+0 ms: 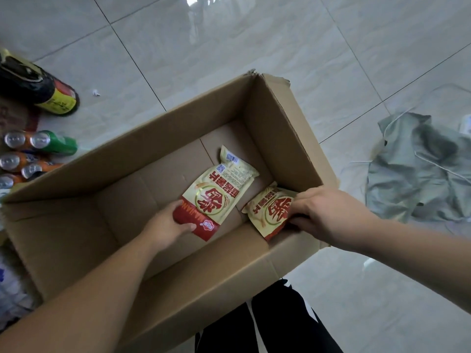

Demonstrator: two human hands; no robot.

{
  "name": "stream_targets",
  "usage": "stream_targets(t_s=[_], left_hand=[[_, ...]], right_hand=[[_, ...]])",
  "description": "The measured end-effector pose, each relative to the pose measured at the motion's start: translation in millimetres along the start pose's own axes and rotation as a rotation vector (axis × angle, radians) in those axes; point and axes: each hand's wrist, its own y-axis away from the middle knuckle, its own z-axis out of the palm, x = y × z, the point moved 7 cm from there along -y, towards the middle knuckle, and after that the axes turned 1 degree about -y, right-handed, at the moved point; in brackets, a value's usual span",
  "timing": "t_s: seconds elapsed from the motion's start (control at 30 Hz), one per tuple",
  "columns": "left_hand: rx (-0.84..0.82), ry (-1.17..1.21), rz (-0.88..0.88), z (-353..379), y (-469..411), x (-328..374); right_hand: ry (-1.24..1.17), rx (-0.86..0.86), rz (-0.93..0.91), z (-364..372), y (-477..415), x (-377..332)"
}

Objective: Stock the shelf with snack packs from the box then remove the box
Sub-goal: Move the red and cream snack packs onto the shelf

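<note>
A pale glossy tiled floor (pixel 229 47) fills the frame. In the centre stands a large open brown cardboard box (pixel 178 131), nearly emptied. At the right edge lies a crumpled grey-green cloth (pixel 418 174).

Two cream-and-red foil snack packs remain on the box bottom. The larger pack (pixel 221 189) lies flat mid-box, and the second pack (pixel 270 210) is wedged against the lower-right wall.

The left hand (pixel 170 222) grips the larger pack's red end, thumb on top. The right hand (pixel 323 215) pinches the second pack's edge.

Drink cans (pixel 38 154) cluster at the left edge. No shelf is in view.

Such edge pinches on slick foil could probably slip during lifting, and the wedged pack may snag on the wall.
</note>
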Motion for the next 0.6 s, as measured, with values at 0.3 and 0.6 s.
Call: stream_targets(t_s=[0.3, 0.6], left_hand=[[0.023, -0.226, -0.030, 3, -18, -6], [-0.098, -0.116, 0.059, 19, -19, 6]], right_hand=[[-0.095, 0.083, 0.003, 6, -2, 4], [-0.115, 0.176, -0.030, 0, 0, 4]])
